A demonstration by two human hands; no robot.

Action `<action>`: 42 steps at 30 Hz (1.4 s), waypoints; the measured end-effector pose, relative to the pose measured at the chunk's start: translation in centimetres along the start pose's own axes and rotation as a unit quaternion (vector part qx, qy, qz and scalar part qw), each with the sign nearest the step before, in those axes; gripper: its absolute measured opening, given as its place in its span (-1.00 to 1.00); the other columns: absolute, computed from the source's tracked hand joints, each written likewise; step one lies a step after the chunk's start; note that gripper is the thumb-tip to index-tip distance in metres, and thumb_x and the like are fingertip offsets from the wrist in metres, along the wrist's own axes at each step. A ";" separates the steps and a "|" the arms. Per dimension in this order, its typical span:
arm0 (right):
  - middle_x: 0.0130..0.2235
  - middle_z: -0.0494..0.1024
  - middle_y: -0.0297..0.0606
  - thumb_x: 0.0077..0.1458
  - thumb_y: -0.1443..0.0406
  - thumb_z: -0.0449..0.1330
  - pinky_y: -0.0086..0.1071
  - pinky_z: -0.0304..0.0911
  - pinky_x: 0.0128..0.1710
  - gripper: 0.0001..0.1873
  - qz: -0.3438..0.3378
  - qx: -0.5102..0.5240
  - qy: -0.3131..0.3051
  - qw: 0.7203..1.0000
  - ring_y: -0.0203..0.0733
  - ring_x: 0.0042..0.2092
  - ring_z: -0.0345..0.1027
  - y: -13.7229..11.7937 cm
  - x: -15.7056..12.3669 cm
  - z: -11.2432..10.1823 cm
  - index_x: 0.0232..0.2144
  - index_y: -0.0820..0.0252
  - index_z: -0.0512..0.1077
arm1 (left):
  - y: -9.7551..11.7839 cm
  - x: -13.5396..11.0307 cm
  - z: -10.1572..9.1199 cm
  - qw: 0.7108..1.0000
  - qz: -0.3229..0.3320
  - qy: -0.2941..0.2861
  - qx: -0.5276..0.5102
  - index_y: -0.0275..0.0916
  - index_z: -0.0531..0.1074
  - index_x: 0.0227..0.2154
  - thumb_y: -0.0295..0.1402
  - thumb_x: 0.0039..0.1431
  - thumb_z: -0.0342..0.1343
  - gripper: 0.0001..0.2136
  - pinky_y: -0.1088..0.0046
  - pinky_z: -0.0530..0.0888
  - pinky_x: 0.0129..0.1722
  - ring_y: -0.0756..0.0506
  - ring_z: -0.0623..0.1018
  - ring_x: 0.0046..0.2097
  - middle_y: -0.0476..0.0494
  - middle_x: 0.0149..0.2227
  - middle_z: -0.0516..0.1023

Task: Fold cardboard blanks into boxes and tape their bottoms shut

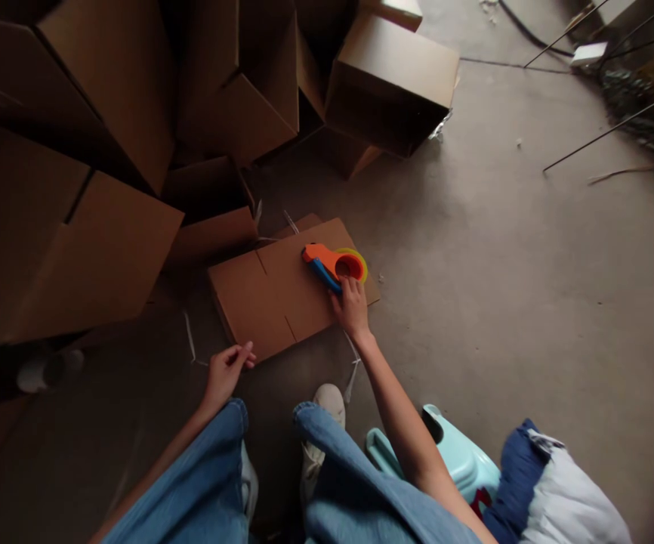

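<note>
A flattened cardboard box [270,295] lies on the concrete floor in front of me. On its far right part rests an orange and blue tape dispenser [332,264] with a yellow-rimmed roll. My right hand [351,308] reaches out to it, fingers curled around the dispenser's near end. My left hand [226,370] hovers at the near edge of the flat box, fingers pinched together; whether they grip the cardboard edge I cannot make out. My legs in blue jeans and a white shoe [321,423] show below.
Several assembled brown cardboard boxes [106,113] are piled at the left and back. A light blue plastic stool [457,453] and blue and white cloth [547,491] sit at lower right. Thin metal rods [615,125] and cables lie at the far right. White strapping strips lie near the flat box.
</note>
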State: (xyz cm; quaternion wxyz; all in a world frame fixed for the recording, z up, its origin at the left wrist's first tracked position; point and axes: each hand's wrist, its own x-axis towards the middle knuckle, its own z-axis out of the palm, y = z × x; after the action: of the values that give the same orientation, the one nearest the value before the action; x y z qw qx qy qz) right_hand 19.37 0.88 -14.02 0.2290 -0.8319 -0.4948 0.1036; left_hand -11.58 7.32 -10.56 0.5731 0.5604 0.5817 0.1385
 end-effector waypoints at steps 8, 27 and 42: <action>0.09 0.47 0.05 0.24 0.27 0.03 0.00 0.21 0.18 -0.61 0.028 0.036 0.021 0.999 0.11 0.14 0.27 1.1 -4.0 -1.3 0.08 0.22 0.41 | -1.5 0.1 -0.6 0.985 0.141 0.040 0.089 -0.19 0.47 -0.04 -0.10 0.10 0.23 -0.59 0.18 0.51 0.00 -0.26 0.56 0.05 -0.27 -0.02 0.57; -0.10 0.45 0.00 0.19 0.01 -0.03 0.04 0.24 0.10 -0.55 0.330 -0.010 0.207 0.921 0.13 0.03 0.34 10.6 -18.7 0.3 -0.06 0.20 0.34 | -1.6 1.7 2.9 0.884 0.259 -0.070 0.383 -0.52 0.08 0.38 -0.04 0.29 0.06 -0.22 -0.11 0.14 0.33 -0.51 0.04 0.43 -0.70 0.38 0.04; 0.13 0.21 0.15 0.16 0.03 0.09 0.20 0.04 0.24 -0.35 0.267 -0.013 0.336 0.903 0.18 0.23 0.07 7.6 -15.5 -0.6 0.16 0.28 0.11 | 0.7 1.3 1.7 0.758 0.316 -0.113 0.559 -0.47 0.30 0.29 -0.32 0.35 0.02 -0.49 -0.02 0.34 0.25 -0.49 0.30 0.30 -0.72 0.26 0.28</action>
State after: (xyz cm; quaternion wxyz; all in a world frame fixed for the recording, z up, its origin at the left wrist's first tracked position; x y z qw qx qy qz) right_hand 17.97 -15.84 -18.04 0.3345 -0.9211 -0.1495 -0.1318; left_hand -9.46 7.75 -11.20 0.1431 0.9448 0.2767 -0.1018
